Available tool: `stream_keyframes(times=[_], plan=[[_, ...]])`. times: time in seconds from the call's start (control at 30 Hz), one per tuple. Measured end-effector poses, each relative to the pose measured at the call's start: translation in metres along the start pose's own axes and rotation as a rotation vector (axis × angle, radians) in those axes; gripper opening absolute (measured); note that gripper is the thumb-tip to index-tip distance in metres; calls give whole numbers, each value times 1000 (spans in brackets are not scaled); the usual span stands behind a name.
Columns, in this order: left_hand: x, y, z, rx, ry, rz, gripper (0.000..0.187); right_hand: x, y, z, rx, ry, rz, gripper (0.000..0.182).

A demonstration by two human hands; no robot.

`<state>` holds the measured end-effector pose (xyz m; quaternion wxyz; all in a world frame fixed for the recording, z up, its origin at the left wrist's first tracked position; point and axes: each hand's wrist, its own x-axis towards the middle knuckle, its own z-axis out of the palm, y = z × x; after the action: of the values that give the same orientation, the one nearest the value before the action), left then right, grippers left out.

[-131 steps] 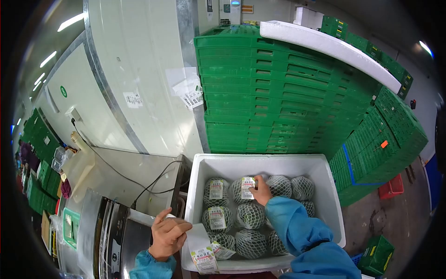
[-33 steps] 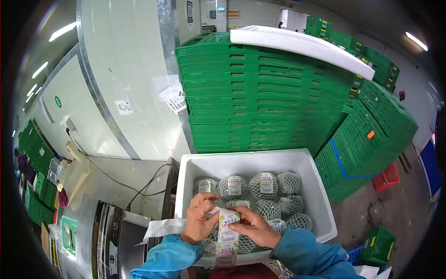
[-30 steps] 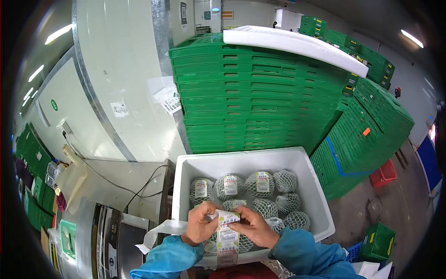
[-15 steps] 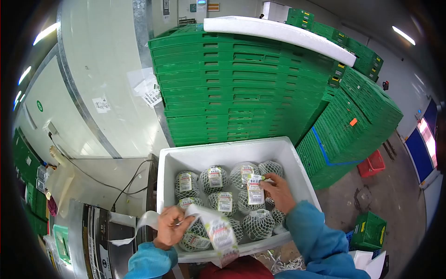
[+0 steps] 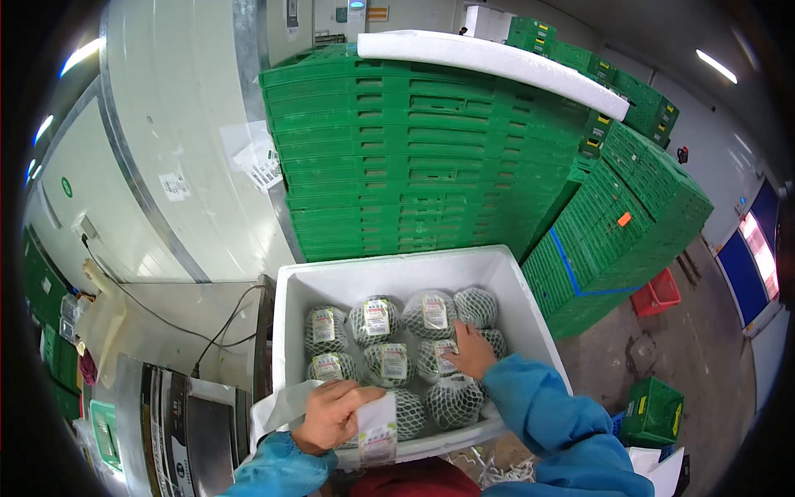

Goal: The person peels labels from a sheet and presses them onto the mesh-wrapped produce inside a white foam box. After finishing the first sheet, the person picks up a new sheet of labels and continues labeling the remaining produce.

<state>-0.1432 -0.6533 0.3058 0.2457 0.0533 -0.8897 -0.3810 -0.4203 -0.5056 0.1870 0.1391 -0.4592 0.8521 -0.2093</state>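
A white foam box [image 5: 414,258] holds several round items in white foam netting, many with printed labels. My left hand [image 5: 330,414], over the box's near left part, is closed on a strip of labels [image 5: 378,431]. The printed end of the strip hangs down at the near rim, and its pale backing trails to the left. Inside the box, my right hand [image 5: 474,352] rests with fingers apart against a labelled netted item [image 5: 432,359] in the middle row. An unlabelled netted item [image 5: 455,401] lies just below that hand.
Behind the box stands a tall stack of green crates [image 5: 414,157], topped by a white foam lid [image 5: 489,66]. More green crates [image 5: 617,224] are at the right. A dark machine [image 5: 211,439] and a cable [image 5: 224,331] are at the left; a red basket [image 5: 656,291] sits on the floor.
The label pinched in my right hand now lies on the netted item, with my fingers against it. My left hand has shifted slightly right and down, and the hanging strip looks shorter.
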Motion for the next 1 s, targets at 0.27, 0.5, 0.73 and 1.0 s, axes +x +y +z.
stream_keyframes(times=[0.27, 0.5, 0.73, 1.0], plan=[[32, -5, 21, -519, 186, -237, 7, -55, -145, -72, 1288, -456, -94, 35], [38, 2, 32, -391, 189, -191, 8, -65, -129, -68, 1085, -82, -64, 17], [19, -28, 6, -18, 222, -131, 15, 21, -24, -124, 1121, 325, 142, 17], [11, -24, -20, 193, 85, -8, 12, 105, 105, -49, 190, 272, 140, 30]])
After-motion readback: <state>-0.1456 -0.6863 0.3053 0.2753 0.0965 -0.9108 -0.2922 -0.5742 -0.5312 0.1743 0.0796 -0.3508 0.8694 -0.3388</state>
